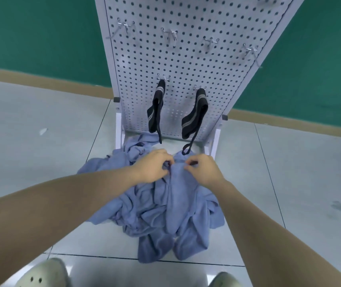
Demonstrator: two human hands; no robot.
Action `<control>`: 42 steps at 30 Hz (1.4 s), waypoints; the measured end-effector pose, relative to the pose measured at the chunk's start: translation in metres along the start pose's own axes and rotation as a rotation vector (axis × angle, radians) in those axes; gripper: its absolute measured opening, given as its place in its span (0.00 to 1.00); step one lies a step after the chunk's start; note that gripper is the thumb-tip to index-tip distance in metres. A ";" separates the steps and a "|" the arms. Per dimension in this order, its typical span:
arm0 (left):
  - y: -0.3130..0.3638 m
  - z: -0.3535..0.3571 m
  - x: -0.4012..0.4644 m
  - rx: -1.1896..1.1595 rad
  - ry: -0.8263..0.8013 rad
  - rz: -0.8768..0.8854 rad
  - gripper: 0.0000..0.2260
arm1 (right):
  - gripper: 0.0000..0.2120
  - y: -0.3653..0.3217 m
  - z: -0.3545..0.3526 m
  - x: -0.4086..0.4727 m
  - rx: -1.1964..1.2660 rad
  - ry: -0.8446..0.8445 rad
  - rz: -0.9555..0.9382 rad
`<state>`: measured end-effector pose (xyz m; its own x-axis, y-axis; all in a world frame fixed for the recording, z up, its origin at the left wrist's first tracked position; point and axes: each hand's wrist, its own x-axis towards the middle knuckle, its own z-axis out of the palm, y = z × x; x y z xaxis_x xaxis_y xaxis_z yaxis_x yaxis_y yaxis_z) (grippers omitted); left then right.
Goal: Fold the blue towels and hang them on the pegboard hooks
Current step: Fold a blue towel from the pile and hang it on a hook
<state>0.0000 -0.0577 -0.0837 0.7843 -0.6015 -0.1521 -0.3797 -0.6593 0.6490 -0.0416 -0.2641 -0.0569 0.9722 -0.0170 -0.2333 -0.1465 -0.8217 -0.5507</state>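
Two pale shoes [43,273] were seen at six o'clock on the tiled floor [41,121]. Blue towels [159,214] were heaped at centre, below the white pegboard [186,59] at twelve o'clock. One towel's upper edge was pinched by the left hand [155,165] and by the right hand [203,169]. Two dark straps [156,108] were hung on lower hooks [163,76].

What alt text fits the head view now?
Both hands, left hand and right hand, pinch a crumpled blue towel above a floor pile, before a white perforated pegboard where two black striped bands hang from hooks.
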 end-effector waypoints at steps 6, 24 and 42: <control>0.040 -0.044 -0.004 -0.141 0.179 -0.009 0.05 | 0.05 -0.031 -0.040 -0.017 0.266 0.162 -0.038; 0.206 -0.219 -0.132 -0.223 0.480 0.150 0.10 | 0.05 -0.203 -0.237 -0.151 0.415 0.493 -0.415; 0.243 -0.234 -0.178 -0.530 0.566 0.261 0.03 | 0.05 -0.227 -0.180 -0.188 0.388 0.130 -0.424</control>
<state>-0.1163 -0.0051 0.2755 0.8856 -0.2935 0.3601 -0.4131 -0.1429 0.8994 -0.1579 -0.1770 0.2558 0.9713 0.1776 0.1583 0.2280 -0.5039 -0.8331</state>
